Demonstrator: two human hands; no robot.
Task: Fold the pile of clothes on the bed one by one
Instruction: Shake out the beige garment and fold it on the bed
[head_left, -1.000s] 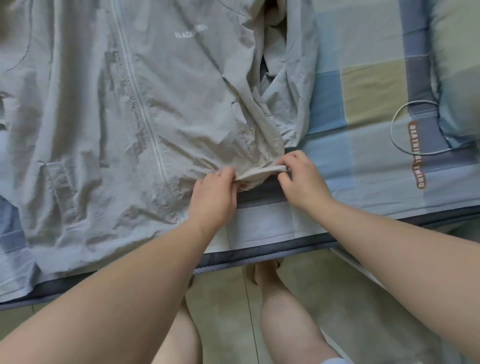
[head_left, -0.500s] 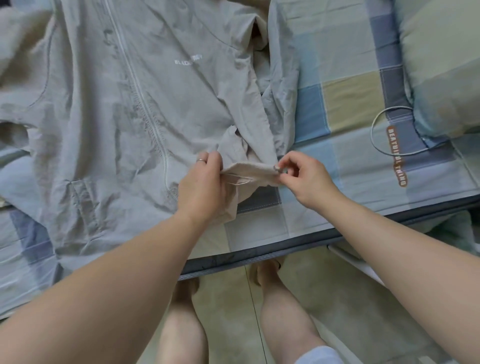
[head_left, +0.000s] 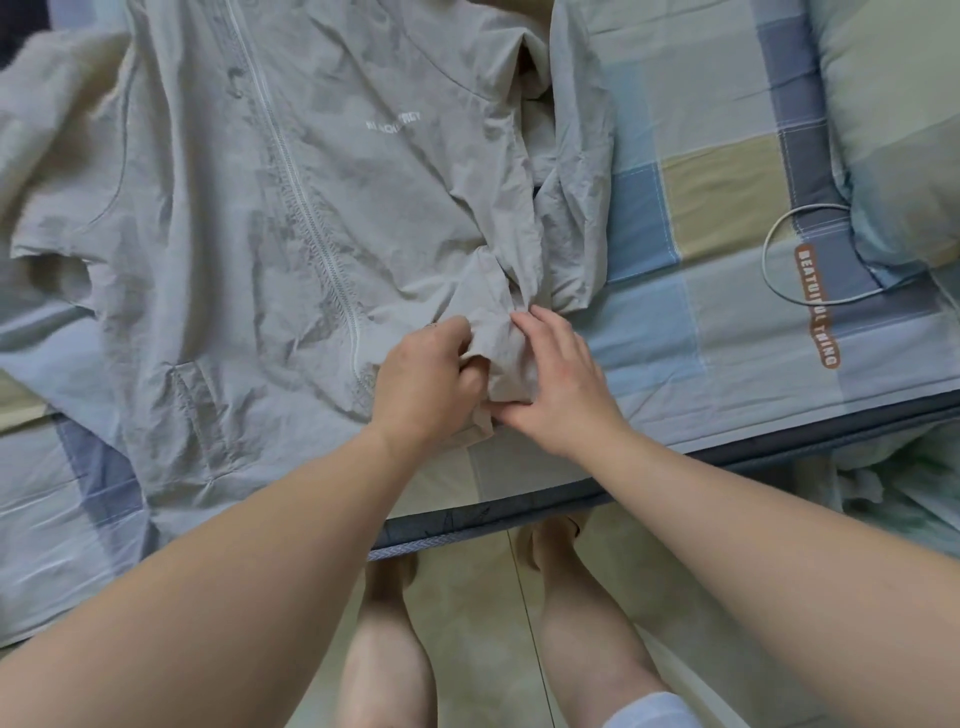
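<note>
Domestic bedroom. A bed (head_left: 727, 449), spread with a checked sheet (head_left: 727, 130) in blue, beige and grey, carries a matching pillow (head_left: 893, 104). A thin cable (head_left: 768, 244), probably a charger lead, lies beside the pillow. Pale floor tiles (head_left: 467, 623) lie below.

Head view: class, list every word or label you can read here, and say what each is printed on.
"BEAUTIFUL THING": orange label on the checked bedsheet.
Too blurred to read: the white chest print on the grey zip jacket.
No other text shows.
</note>
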